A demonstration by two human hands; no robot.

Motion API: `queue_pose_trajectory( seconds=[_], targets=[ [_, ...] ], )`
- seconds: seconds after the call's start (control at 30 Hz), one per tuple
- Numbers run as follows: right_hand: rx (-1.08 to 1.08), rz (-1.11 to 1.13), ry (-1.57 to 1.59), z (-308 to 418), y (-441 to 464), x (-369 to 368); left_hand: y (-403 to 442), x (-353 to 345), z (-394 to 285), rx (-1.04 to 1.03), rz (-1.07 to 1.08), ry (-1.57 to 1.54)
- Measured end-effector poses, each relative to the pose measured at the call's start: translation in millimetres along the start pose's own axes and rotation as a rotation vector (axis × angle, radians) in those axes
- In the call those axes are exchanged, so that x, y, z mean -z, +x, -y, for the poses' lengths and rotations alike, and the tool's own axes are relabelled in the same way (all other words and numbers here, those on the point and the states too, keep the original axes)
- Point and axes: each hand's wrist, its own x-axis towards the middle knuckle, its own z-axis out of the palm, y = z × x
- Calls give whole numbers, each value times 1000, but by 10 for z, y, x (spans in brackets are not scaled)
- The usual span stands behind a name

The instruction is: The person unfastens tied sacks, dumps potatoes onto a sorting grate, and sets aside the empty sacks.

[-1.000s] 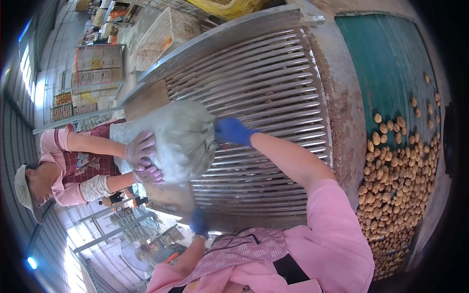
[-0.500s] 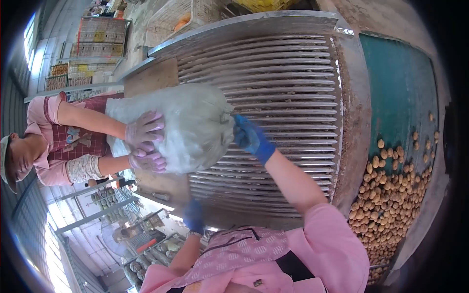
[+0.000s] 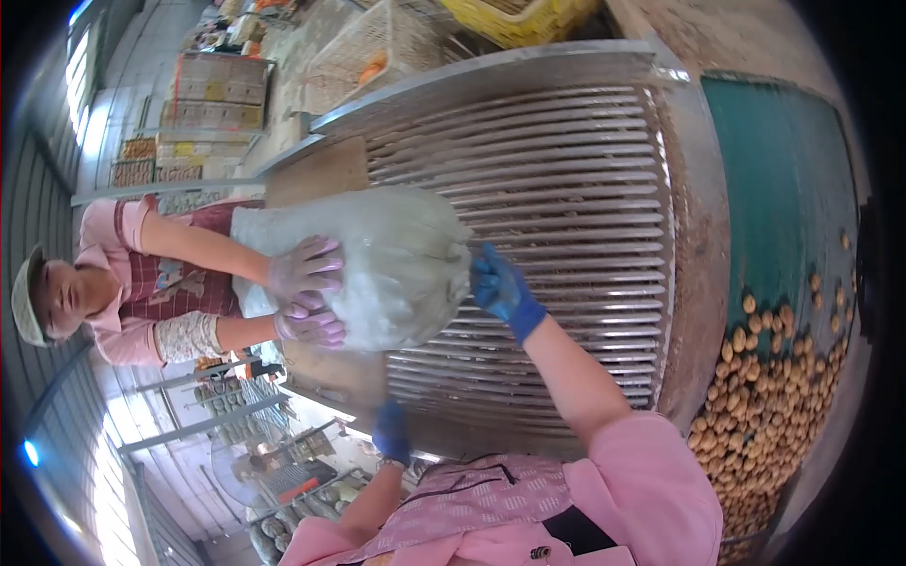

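From where I stand, the pale plastic sack [image 3: 401,269] reaches further over the metal bars [image 3: 585,232] than a second ago, so more of its weight probably bears on them. The right blue-gloved hand [image 3: 507,291] has its fingers curled narrow on the sack's gathered end. The left blue-gloved hand [image 3: 391,432] blurs near the tan board [image 3: 326,174]; I can't tell its grip. A co-worker's gloved hands [image 3: 306,272] still press the sack's side. Potatoes [image 3: 755,415] lie on a green belt [image 3: 774,189] well apart

A yellow crate [image 3: 530,30] sits near a white crate [image 3: 411,40] that seems to hold something orange [image 3: 373,69]
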Motion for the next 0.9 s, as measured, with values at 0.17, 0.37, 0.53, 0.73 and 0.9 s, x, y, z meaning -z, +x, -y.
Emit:
queue_pose_trajectory(
  seconds=[0.17, 0.37, 0.53, 0.73, 0.9],
  targets=[
    [21, -523, -371, -51, -694, -395, 53, 291, -482, 168, 87, 41],
    [115, -641, -436, 30, -1645, -396, 43, 165, -338, 133, 9, -73],
    [783, -652, -1015, 724, -1637, 64, -2, 188, -430, 36, -24, -53],
    [1011, -462, -1074, 461, -1214, 166, 15, 263, -594, -41, -21, -255],
    [533, -303, -1195, -540, -824, 692, -5, 90, -479, 0, 7, -188]
  ],
)
